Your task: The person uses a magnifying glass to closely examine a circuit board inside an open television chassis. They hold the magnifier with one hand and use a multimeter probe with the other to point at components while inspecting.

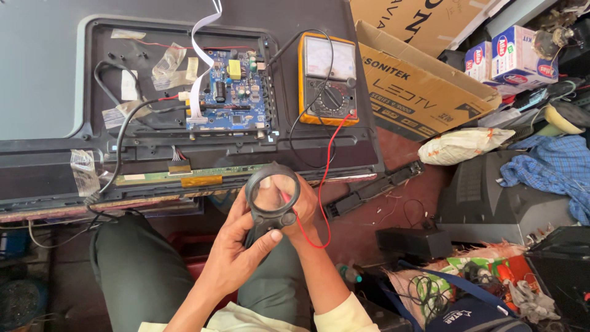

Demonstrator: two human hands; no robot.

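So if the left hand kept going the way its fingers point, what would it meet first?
The left hand points up and forward along the magnifier it grips. Past the lens, it would probably first meet the front edge of the opened television back, though depth is unclear.

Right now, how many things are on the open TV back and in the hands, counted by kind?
Blue circuit board: 1
Yellow multimeter: 1
Black magnifying glass, in the left hand: 1
Red probe wire, by the right hand: 1
White ribbon cable: 1
Total: 5
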